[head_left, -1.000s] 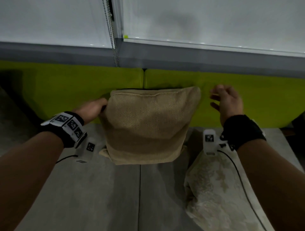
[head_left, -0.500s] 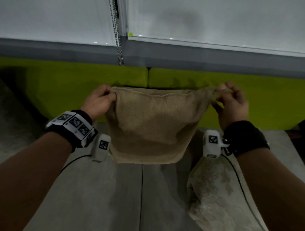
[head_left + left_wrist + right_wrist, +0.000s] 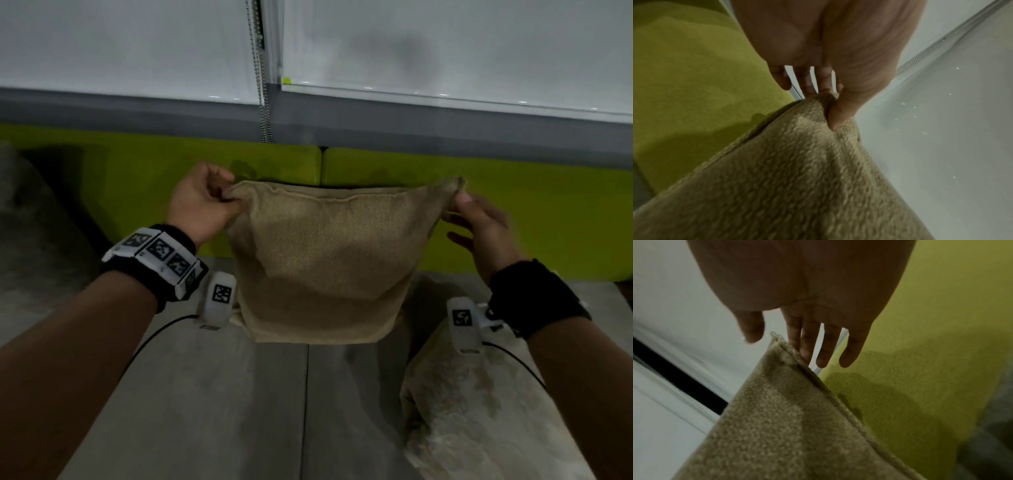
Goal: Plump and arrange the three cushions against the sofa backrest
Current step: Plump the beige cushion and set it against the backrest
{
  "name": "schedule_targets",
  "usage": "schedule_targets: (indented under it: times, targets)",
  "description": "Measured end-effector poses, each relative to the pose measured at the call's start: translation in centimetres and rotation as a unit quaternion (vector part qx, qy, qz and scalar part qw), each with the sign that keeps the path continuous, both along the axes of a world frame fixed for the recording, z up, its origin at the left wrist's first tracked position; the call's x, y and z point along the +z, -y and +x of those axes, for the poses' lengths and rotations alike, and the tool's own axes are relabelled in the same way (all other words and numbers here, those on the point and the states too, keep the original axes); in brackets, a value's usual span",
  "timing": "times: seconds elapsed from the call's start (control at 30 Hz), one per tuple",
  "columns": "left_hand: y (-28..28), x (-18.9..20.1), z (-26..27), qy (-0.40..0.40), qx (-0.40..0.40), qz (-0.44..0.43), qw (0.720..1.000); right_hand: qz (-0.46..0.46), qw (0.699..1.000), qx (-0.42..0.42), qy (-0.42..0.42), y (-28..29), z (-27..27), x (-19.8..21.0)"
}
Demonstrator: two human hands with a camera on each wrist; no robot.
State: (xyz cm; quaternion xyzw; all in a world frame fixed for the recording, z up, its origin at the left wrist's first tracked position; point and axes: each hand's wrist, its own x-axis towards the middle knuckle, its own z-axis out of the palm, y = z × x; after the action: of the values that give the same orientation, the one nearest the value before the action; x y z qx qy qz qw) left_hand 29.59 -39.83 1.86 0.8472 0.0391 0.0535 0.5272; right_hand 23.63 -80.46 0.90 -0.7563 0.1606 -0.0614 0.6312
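Left hand [image 3: 202, 202] pinches the top left corner of the tan cushion [image 3: 325, 263], thumb [image 3: 838, 116] pressed into the cloth, fingers curled behind it. Forearm reaches in from lower left, wrist raised. Right hand [image 3: 479, 226] sits at the top right corner; fingers [image 3: 849, 350] long and nearly straight, spread loosely, thumb apart from them. Index side touches the corner seam, but no pinch shows in the wrist view. Right forearm comes in from lower right.

Largest first: grey seat [image 3: 212, 404] fills the foreground, a seam running down its middle. Green backrest [image 3: 137, 178] runs across behind it, split by a gap just above the cushion. White blinds [image 3: 120, 44] hang above, with a bead chain [image 3: 262, 85] between them.

Tan cushion stands upright on the seat, centred, its back toward the backrest, top edge stretched taut between both hands.

Pale patterned cushion [image 3: 479, 421] lies on the seat at lower right, under the right forearm. Another pale cushion [image 3: 30, 240] sits at the far left, dim.
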Motion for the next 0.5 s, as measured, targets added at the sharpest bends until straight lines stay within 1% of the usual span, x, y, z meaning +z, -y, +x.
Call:
schedule_targets:
  times: [0.07,0.1,0.13,0.17,0.2,0.23,0.27,0.3,0.33,0.37,0.43,0.5]
  targets:
    - [-0.4,-0.2,-0.6,0.036,0.046,-0.004,0.998,-0.057,0.998,0.023,0.005,0.1,0.2,0.0]
    - [-0.7,-0.5,-0.8,0.054,0.084,-0.020,0.995,-0.083,0.996,0.023,0.008,0.1,0.4,0.0]
    - [-1.0,-0.8,-0.8,0.063,0.128,-0.058,0.988,-0.096,0.995,0.014,0.009,0.2,0.7,-0.2]
    - [-1.3,-0.8,-0.9,0.043,0.167,-0.125,0.977,-0.070,0.997,0.010,0.009,0.2,0.8,-0.1]
    - [-1.5,-0.8,-0.9,-0.009,0.176,-0.186,0.966,-0.033,0.999,0.015,0.008,0.1,0.8,0.1]
    - [-1.7,-1.0,-0.9,-0.071,0.155,-0.211,0.962,-0.001,1.000,0.023,0.008,-0.1,0.8,0.3]
    - [-1.8,-1.1,-0.9,-0.121,0.106,-0.180,0.970,0.021,0.999,0.032,0.007,-0.2,0.7,0.4]
    - [-1.7,-1.1,-1.1,-0.146,0.045,-0.121,0.981,0.032,0.999,0.041,0.008,-0.4,0.6,0.4]
    - [-1.5,-1.0,-1.3,-0.148,-0.008,-0.063,0.987,0.033,0.998,0.047,0.012,-0.8,0.6,0.6]
    - [-1.3,-0.9,-1.5,-0.144,-0.043,-0.026,0.988,0.028,0.998,0.047,0.006,-1.1,0.6,0.7]
    - [-1.0,-0.6,-1.4,-0.133,-0.086,0.023,0.987,0.002,0.999,0.043,-0.001,-1.5,0.8,0.4]
    - [-1.0,-0.6,-1.1,-0.112,-0.098,0.072,0.986,-0.002,1.000,0.027,0.004,-1.7,1.1,0.2]
